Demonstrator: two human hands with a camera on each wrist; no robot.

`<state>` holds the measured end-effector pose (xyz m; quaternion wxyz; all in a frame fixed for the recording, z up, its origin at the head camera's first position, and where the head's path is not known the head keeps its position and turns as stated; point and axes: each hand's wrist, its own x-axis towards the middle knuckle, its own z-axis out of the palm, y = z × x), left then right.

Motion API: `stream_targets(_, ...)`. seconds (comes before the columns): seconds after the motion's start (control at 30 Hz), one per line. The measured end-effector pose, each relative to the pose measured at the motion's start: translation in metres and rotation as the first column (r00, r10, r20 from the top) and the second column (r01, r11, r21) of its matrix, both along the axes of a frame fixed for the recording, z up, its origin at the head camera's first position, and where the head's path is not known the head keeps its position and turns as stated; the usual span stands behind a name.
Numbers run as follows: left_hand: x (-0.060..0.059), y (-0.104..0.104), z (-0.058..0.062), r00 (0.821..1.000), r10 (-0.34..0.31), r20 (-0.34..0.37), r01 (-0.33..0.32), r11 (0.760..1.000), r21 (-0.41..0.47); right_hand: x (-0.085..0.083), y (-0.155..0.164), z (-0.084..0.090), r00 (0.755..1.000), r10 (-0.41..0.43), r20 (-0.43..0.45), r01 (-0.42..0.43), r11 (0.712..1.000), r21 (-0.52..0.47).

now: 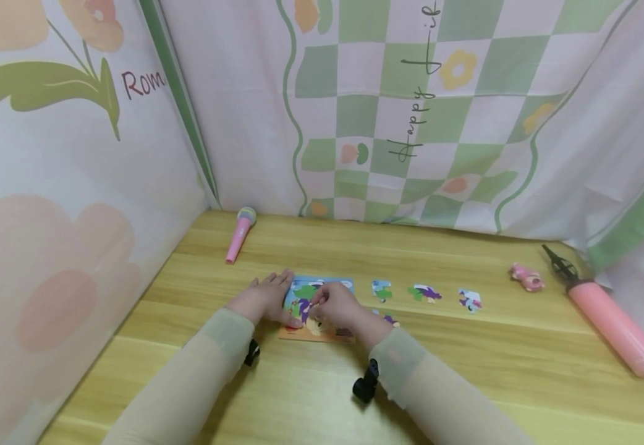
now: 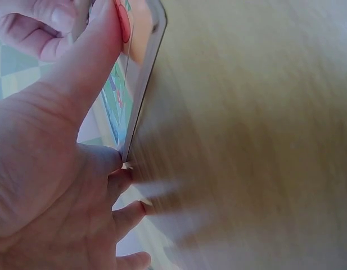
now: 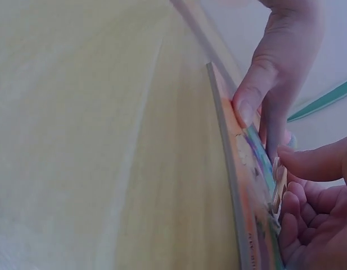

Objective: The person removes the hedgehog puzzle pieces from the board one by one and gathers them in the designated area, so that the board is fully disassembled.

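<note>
A puzzle board [image 1: 316, 335] with a colourful cartoon picture and an orange lower border lies on the wooden table. At its left side is my left hand [image 1: 269, 300], fingers spread; its thumb [image 3: 247, 109] presses on the board's face. My right hand [image 1: 335, 306] is over the middle of the board, pinching a small puzzle piece [image 3: 279, 183] between thumb and curled fingers. The piece stands tilted at the board's surface; its picture is hidden. Loose puzzle pieces [image 1: 424, 293] lie to the right, one [image 1: 387, 317] partly behind the right wrist.
A pink toy microphone [image 1: 238, 238] lies at the back left of the table. Toward the right are a small pink toy figure [image 1: 526, 277] and a pink pump [image 1: 617, 327] with a black nozzle. Patterned curtains [image 1: 389, 123] stand along the back and sides.
</note>
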<state>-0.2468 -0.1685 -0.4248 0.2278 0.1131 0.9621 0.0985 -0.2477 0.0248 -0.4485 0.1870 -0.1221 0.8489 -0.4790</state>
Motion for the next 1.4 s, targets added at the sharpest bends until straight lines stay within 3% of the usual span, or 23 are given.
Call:
stream_targets(0.17, 0.0, -0.001, 0.001, 1.0, -0.002, -0.003, 0.002, 1.0, -0.006, 0.001, 0.0, 0.005, 0.999, -0.011, 0.036, 0.013, 0.997, -0.07)
stream_targets(0.3, 0.001, -0.001, 0.002, 1.0, -0.004, -0.008, 0.004, 1.0, -0.009, 0.0, 0.002, 0.013, 1.0, 0.004, 0.012, -0.003, 0.996, -0.09)
stream_targets(0.53, 0.002, 0.0, -0.001, 1.0, -0.008, -0.015, 0.008, 1.0, -0.014, -0.004, 0.036, 0.041, 0.998, 0.055, -0.023, -0.057, 0.994, -0.09)
stream_targets(0.73, 0.002, 0.001, -0.003, 1.0, -0.001, -0.013, 0.001, 1.0, -0.007, -0.009, 0.085, 0.071, 0.99, 0.074, -0.117, -0.075, 0.997, -0.002)
stream_targets(0.93, 0.001, 0.0, -0.004, 1.0, 0.005, -0.009, -0.005, 1.0, -0.003, -0.008, 0.133, 0.084, 0.968, 0.144, -0.204, -0.115, 0.982, 0.148)
stream_targets(1.13, 0.001, 0.0, -0.004, 1.0, 0.007, -0.004, -0.007, 1.0, 0.003, 0.002, 0.167, 0.069, 0.939, 0.234, -0.253, -0.144, 0.934, 0.327)
stream_targets(1.27, 0.001, 0.0, -0.004, 1.0, 0.004, -0.004, -0.004, 1.0, 0.0, 0.007, 0.183, 0.045, 0.944, 0.235, -0.231, -0.13, 0.909, 0.396)
stream_targets(1.4, 0.001, 0.0, -0.004, 1.0, 0.008, -0.007, -0.008, 1.0, -0.008, 0.012, 0.19, 0.025, 0.958, 0.2, -0.204, -0.107, 0.914, 0.392)
